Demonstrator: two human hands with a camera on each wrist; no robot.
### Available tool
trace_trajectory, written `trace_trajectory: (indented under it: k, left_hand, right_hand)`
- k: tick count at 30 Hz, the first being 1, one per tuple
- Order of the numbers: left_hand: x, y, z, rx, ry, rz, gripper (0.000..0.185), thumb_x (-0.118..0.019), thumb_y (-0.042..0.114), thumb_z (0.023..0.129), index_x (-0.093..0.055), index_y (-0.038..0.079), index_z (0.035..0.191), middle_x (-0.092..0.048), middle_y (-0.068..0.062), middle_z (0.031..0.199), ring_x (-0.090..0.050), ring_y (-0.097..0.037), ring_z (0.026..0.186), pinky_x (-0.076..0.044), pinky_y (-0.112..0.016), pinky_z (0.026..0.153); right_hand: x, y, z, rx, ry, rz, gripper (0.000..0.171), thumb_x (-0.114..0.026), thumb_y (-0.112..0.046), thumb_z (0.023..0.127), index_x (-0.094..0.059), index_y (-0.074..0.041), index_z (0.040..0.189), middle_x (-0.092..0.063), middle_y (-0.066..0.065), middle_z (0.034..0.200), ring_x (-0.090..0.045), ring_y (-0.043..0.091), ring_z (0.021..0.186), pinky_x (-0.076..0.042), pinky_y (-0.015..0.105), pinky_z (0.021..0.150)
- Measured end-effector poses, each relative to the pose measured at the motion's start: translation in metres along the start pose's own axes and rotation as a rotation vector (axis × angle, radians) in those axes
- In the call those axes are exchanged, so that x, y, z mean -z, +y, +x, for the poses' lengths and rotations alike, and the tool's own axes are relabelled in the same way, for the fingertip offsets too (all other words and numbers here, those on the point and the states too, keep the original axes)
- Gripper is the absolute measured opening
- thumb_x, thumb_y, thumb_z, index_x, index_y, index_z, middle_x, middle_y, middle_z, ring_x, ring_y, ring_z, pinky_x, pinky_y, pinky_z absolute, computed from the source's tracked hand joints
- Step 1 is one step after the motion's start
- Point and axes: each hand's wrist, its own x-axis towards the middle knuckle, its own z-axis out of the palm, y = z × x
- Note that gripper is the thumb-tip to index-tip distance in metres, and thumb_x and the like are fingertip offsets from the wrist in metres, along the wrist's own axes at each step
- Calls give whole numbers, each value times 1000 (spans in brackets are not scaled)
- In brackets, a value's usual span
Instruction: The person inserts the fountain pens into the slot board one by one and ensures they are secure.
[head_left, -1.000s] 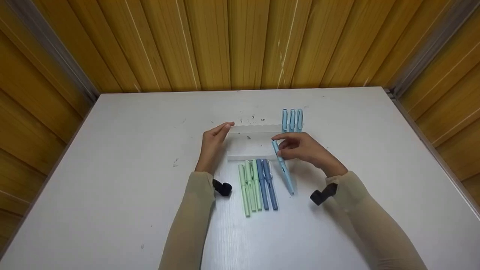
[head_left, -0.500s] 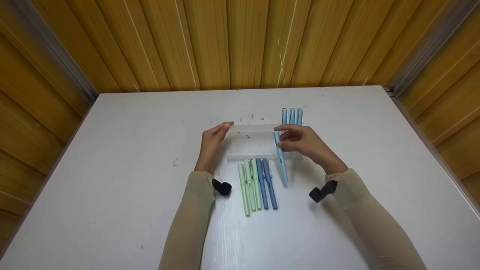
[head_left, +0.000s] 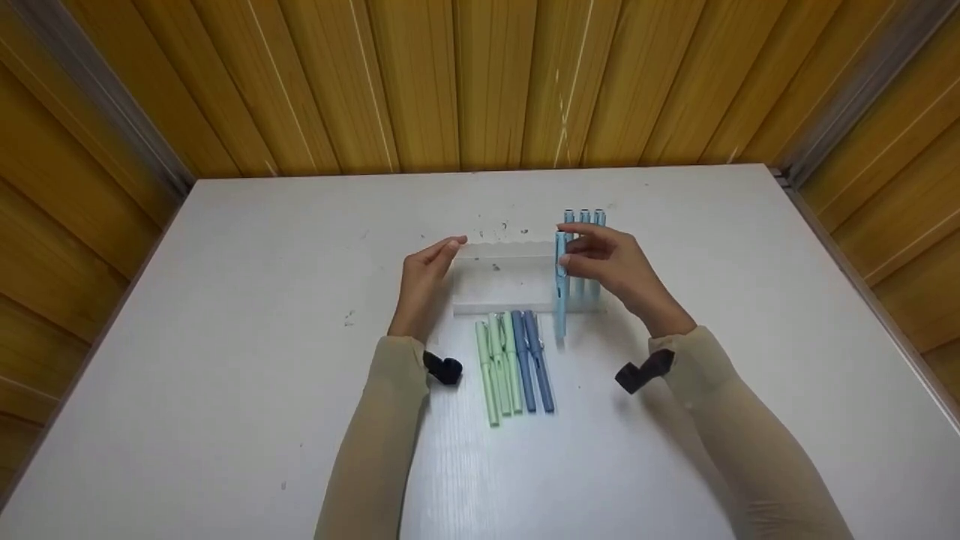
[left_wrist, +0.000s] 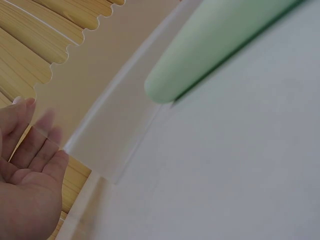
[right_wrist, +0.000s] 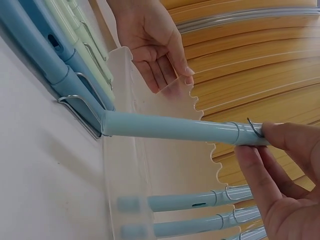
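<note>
A translucent plastic pen tray (head_left: 491,308) with a scalloped back edge lies mid-table. My left hand (head_left: 421,285) pinches its left end between thumb and fingers, as the right wrist view shows. My right hand (head_left: 619,271) pinches a light blue pen (right_wrist: 170,127) near its clip, the cap end toward the back wall. In the head view this pen points toward me, over the tray's front edge. Three more light blue pens (right_wrist: 195,201) lie side by side at the tray's right end, partly hidden behind my right hand in the head view.
Just in front of the tray, three light green pens (head_left: 498,367) lie beside two darker blue pens (head_left: 533,360) on the white table (head_left: 225,360). Yellow wood-look panels (head_left: 420,82) stand behind and at both sides.
My right hand has carried the light blue pen away from me to the tray and turned it from slanted to nearly straight. My left hand stays at the tray's left end.
</note>
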Motion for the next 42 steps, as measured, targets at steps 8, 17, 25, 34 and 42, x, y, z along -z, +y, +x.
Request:
trace_trajectory:
  k: [8, 17, 25, 34, 42]
  left_hand:
    - [0, 1, 0, 44, -4, -22, 40, -61, 45, 92, -68, 19, 122, -62, 4, 131, -50, -11, 129, -34, -34, 114]
    - [1, 0, 2, 52, -8, -28, 37, -61, 45, 92, -69, 21, 119, -62, 5, 131, -49, -11, 131, -37, -33, 112]
    - [1, 15, -7, 28, -17, -16, 36, -58, 39, 96, -68, 15, 121, -62, 0, 132, -50, -15, 131, -37, -36, 112]
    - [2, 0, 1, 34, -30, -43, 38, -59, 40, 95, -66, 16, 124, -61, 1, 133, -50, -12, 130, -36, -32, 113]
    - [0, -1, 2, 37, -3, -20, 39, -61, 45, 92, -69, 20, 119, -62, 3, 131, -51, -12, 130, -38, -33, 112]
  right_hand:
    - [-1, -5, 2, 63, 57, 29, 46, -71, -24, 89, -58, -23, 133, -61, 9, 110, -64, 14, 93, -54, 20, 85]
    - [-2, -8, 4, 130, 63, 78, 44, -68, -18, 91, -58, -19, 134, -61, 10, 110, -63, 16, 95, -54, 20, 86]
    - [-3, -7, 8, 176, 105, 39, 41, -66, -16, 92, -59, -19, 132, -62, 10, 112, -60, 17, 98, -53, 18, 87]
    - [-6, -5, 13, 162, 153, 9, 41, -65, -12, 92, -58, -17, 132, -62, 9, 114, -60, 17, 102, -52, 22, 90]
    - [-6, -2, 17, 194, 169, 12, 41, -66, -10, 91, -59, -16, 130, -63, 10, 113, -61, 16, 100, -53, 21, 88]
